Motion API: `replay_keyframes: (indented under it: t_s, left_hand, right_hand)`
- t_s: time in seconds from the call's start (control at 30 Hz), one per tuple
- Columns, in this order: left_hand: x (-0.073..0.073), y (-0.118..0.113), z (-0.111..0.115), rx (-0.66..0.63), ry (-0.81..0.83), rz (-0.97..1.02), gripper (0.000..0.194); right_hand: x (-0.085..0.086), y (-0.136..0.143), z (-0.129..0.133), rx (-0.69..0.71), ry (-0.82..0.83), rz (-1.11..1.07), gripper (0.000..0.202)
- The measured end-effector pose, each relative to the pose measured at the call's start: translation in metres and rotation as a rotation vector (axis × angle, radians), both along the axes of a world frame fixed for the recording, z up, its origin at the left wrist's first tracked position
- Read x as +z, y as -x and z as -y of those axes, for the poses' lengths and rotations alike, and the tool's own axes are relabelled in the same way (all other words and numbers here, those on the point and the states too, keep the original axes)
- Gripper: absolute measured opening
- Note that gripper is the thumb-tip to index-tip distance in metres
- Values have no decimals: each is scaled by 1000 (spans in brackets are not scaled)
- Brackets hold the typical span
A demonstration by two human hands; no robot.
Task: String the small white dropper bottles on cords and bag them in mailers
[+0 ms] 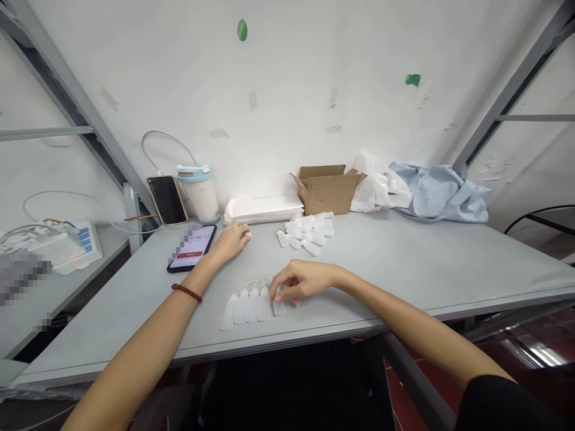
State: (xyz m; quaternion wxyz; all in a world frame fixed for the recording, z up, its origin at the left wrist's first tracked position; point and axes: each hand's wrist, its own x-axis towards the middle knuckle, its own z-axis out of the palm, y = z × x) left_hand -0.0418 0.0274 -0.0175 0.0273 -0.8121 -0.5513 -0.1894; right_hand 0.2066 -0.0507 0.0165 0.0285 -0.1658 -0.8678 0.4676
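Tag (pixel 279 309): on the table (pixel 381 257) just right of the row (pixel 254 306), under the right fingertips
Row: judged best kept even by squaring the tag to its neighbours, loops (pixel 257 281) untangled
Right hand (pixel 305 280): palm down, thumb and fingers narrow at the tag; cannot tell if pinched
Left hand (pixel 231 241): arm stretched forward, fingers curled near the stack (pixel 265 208); grip unclear

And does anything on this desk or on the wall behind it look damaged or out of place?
Mainly the white wall: scraps of beige tape and two small green patches mark it, like leftovers. The loosely heaped flat white tags look untidy compared with the row of similar tags by the right hand.
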Motion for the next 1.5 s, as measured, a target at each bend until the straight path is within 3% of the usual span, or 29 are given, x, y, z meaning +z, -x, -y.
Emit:
replay_keyframes:
  t_s: [0.17, 0.37, 0.6, 0.9, 1.23, 1.33, 1.5]
  left_hand:
    - [10, -14, 13, -21, 86, 200, 20]
    - [34, -30, 35, -111, 525, 721, 33]
    - [51, -38, 52, -237, 716, 775, 33]
    - [49, -43, 53, -316, 655, 836, 34]
    - [48, -41, 53, -377, 675, 807, 24]
    - [47, -43, 53, -375, 656, 829, 26]
    - [47, -48, 54, -380, 572, 863, 30]
  right_hand:
    - [-2, -1, -2, 41, -8, 76, 22]
    - [6, -14, -9, -135, -23, -23, 21]
    - [3, -14, -15, -367, -109, -314, 14]
    - [-6, -9, -20, -302, 87, -345, 8]
    - [-6, -9, -22, -333, 131, -373, 8]
    - [-7, -6, -20, -399, 277, -418, 5]
    - [-4, -4, -19, -455, 705, -523, 20]
